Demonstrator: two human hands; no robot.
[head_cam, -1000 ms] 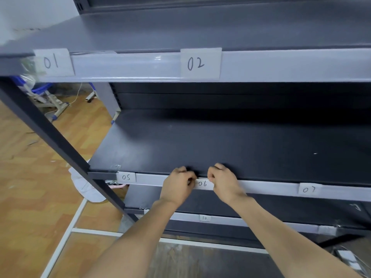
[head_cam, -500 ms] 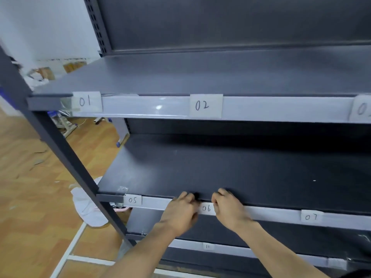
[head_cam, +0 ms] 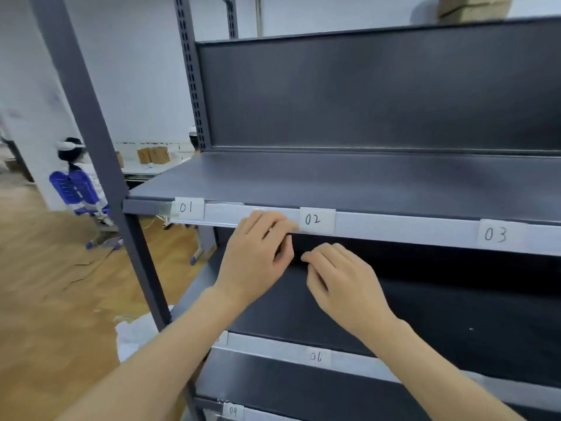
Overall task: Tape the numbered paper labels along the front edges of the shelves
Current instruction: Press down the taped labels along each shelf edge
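Grip of the left hand (head_cam: 258, 256): fingers nearly straight, laid against the front edge of the top shelf (head_cam: 409, 230), fingertips touching the left margin of label 02 (head_cam: 317, 220), nothing pinched. Right hand (head_cam: 343, 281): fingers curled, just below that edge; whether it holds tape cannot be told. Label 02 lies up and to the right of the left hand, its long side running along the edge. The left hand is nearer, so smoothing would likely run rightward across the paper. Flanking it, well apart, are label 01 (head_cam: 187, 208) and label 03 (head_cam: 496, 234). Half a second earlier both hands bracketed label 06 (head_cam: 316, 357) on the shelf below; they have since risen one shelf.
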